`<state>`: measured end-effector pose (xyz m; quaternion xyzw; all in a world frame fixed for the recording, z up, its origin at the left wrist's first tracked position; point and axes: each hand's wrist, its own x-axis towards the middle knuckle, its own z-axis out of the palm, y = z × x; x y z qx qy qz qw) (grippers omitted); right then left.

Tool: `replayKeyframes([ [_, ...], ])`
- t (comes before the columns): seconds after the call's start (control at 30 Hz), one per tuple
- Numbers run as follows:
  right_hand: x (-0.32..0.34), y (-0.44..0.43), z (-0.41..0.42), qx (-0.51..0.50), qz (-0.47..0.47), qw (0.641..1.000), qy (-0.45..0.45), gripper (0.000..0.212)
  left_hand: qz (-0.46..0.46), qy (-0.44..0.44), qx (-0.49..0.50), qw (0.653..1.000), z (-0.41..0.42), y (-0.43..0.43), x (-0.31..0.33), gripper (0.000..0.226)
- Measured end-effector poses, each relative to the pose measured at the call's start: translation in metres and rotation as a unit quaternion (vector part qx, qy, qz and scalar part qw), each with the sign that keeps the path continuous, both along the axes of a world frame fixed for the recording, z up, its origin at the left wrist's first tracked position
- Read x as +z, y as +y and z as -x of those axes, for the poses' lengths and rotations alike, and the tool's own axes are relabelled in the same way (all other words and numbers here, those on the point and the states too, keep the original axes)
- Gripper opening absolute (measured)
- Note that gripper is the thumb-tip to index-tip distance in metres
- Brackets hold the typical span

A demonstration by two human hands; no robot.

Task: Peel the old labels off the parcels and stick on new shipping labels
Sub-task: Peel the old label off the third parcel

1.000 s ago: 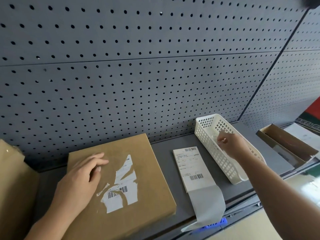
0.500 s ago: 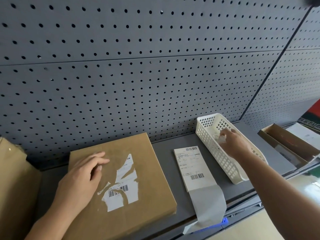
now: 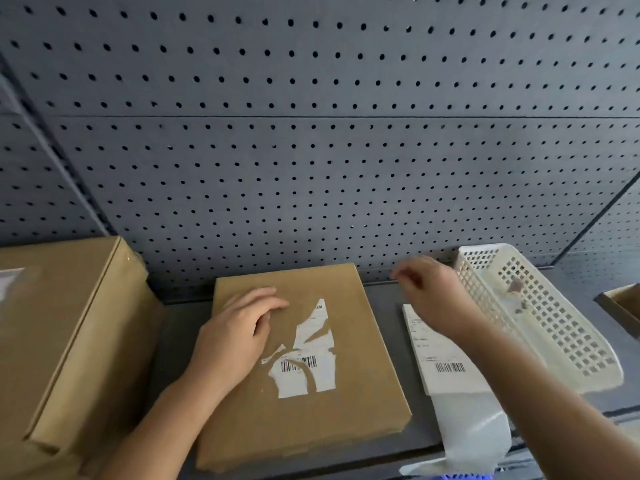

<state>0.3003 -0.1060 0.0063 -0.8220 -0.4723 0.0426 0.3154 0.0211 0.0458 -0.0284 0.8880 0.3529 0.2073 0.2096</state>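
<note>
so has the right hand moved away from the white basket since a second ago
Yes. The right hand has left the white basket it was reaching into and is now to the basket's left, over the new shipping label.

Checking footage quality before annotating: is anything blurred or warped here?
Head view: the right hand is blurred, fingers indistinct; the left hand and the torn label on the box look fairly sharp; the pegboard's upright seams slant, likely wide-angle distortion.

Right hand point(image 3: 427, 292) is out of the white basket point(image 3: 588, 372) now, swinging back left above the new label point(image 3: 429, 375) toward the parcel point(image 3: 346, 410). Torn scraps point(image 3: 515, 286) lie dropped in the basket, and the view has swung left.
</note>
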Motion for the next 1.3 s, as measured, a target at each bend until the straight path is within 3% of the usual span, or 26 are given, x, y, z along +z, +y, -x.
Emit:
replayKeyframes([
  [0.2,-0.012,0.047,0.067,0.112,0.04,0.993,0.018,0.02,-0.002,-0.01,0.001,1.0,0.002,0.0,-0.002,0.036],
  [0.73,-0.034,0.056,0.089,0.059,0.02,0.992,-0.114,0.015,-0.007,0.01,0.005,1.0,0.002,-0.002,0.0,0.035],
  [1.3,-0.031,0.053,0.086,0.057,-0.006,0.997,-0.057,0.016,-0.005,0.01,0.001,1.0,0.004,-0.002,0.002,0.036],
])
